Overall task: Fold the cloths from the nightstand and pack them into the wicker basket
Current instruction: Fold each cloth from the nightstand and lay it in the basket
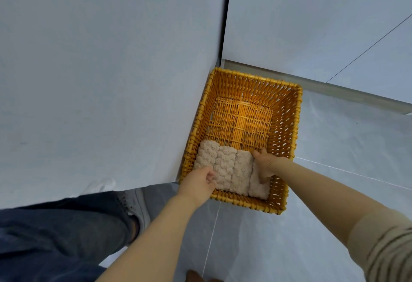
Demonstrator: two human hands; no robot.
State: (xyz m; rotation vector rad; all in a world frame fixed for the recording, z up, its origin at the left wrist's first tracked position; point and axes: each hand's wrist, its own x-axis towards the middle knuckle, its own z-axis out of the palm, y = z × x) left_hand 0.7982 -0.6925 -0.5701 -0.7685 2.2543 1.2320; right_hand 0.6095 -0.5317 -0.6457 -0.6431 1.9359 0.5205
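An orange wicker basket (287, 125) stands on the floor against a white panel. Inside it, at the near end, lies a folded beige textured cloth (229, 165). My left hand (200, 181) pinches the cloth's near left edge. My right hand (265, 163) grips the cloth's right end, fingers curled round the fold. The far half of the basket's bottom is bare weave.
A tall white panel (100, 81) rises directly left of the basket. A white wall (312, 18) stands behind it, with a baseboard. Grey tiled floor (334, 170) spreads to the right. My leg in dark jeans and a white shoe (140, 210) are at lower left.
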